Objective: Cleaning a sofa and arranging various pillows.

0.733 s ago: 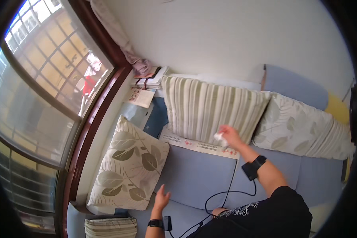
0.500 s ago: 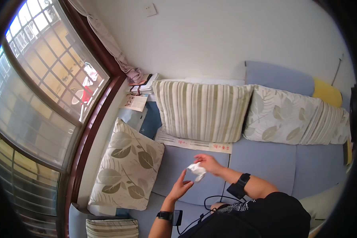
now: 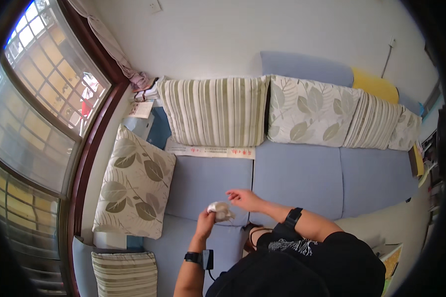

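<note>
Left grip (image 3: 204, 222) is pinched on the near edge of a crumpled white cloth (image 3: 223, 213), thumb against fingers as far as I can make out from my end; it may be tissue, since the view is too soft to settle that. Held by that one edge, the cloth bunches out rightward above the blue-grey sofa seat (image 3: 297, 178), its other side loose. Right grip (image 3: 245, 199) has its fingers half curled and apart, with nothing in it that I can see. I find it just beside the cloth without evident contact, a spacing that, I judge, leaves the loose side within its reach.

Each forearm wears a black wristband (image 3: 293, 216), set back from the palm, presumably to keep the fingers free. Beyond them, I see a striped cushion (image 3: 215, 111) upright on the wall side, probably leaning there for support. A printed paper (image 3: 203, 151) lies along its foot, perhaps pinned by it. Toward the window, a leaf-patterned cushion (image 3: 139, 183) rests tilted, apparently propped by the sofa's end.
</note>
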`<state>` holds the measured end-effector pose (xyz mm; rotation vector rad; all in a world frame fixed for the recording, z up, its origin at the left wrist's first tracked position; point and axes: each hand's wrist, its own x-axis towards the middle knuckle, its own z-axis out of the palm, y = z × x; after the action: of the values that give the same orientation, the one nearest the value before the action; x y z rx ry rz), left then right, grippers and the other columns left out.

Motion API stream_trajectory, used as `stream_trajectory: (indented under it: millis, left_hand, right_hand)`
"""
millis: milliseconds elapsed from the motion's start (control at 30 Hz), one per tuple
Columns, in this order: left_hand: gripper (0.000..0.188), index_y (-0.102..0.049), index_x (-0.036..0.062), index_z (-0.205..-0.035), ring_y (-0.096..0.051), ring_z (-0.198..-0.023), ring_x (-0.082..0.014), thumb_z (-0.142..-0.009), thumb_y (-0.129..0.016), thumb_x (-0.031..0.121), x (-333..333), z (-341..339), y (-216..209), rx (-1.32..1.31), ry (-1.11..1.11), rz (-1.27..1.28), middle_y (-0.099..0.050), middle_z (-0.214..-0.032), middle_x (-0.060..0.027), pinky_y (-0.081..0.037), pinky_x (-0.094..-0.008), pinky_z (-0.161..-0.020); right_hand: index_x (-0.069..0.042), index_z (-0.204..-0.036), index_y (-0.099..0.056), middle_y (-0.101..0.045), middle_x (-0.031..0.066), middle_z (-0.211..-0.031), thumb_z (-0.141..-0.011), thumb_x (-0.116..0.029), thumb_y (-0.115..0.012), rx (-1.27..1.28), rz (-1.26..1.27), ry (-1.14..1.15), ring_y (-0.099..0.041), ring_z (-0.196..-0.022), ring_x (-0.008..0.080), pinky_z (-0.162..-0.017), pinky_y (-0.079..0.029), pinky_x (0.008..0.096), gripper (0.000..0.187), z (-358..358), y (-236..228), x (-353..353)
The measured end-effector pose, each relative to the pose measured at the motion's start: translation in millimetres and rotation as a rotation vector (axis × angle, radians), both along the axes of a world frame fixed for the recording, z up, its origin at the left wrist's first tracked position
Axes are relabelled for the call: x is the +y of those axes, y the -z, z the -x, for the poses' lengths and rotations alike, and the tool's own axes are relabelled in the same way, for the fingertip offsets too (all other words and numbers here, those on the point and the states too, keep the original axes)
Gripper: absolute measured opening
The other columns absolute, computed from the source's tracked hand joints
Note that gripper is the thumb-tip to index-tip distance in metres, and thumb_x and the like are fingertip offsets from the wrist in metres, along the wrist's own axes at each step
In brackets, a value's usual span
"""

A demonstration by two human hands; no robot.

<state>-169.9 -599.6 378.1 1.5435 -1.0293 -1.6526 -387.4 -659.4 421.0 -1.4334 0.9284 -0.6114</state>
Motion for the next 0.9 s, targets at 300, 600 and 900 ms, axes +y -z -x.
stream_trajectory:
  millis: [300,600,900]
  left_hand:
    - [0.040,-0.049,0.0055,-0.121,-0.062,-0.094,-0.0274,-0.085,-0.035,-0.003,-34.0,20.1,-22.9,0.192,-0.373,0.022,-0.058,-0.110,-0.0116,-0.056,-0.0388,-0.073]
    - [0.038,-0.053,-0.0020,-0.114,-0.063,-0.090,-0.0282,-0.081,-0.035,-0.007,-121.4,86.1,7.5,0.190,-0.498,0.029,-0.059,-0.104,-0.0177,-0.056,-0.0368,-0.073]
    - [0.040,-0.052,-0.0070,-0.118,-0.062,-0.090,-0.0234,-0.080,-0.042,-0.003,-226.7,122.3,-33.5,0.174,-0.525,0.143,-0.060,-0.103,-0.0130,-0.053,-0.0321,-0.078]
  right_hand:
    - [-0.002,-0.112,-0.056,-0.064,0.0071,-0.082,-0.080,-0.010,-0.056,0.185,0.036,0.268,-0.061,-0.075,0.0161,-0.069,-0.048,0.0280,0.033,128.0,18.2,-52.8]
    - [-0.002,-0.112,-0.055,-0.065,0.0115,-0.083,-0.080,-0.009,-0.056,0.296,0.262,0.498,-0.063,-0.074,0.0213,-0.069,-0.049,0.0311,0.033,240.7,-2.9,-176.3]
    - [-0.003,-0.118,-0.051,-0.054,0.0174,-0.115,-0.079,-0.013,-0.059,0.584,0.611,0.489,-0.055,-0.102,0.0310,-0.087,-0.044,0.0378,0.042,258.1,-24.2,-303.3]
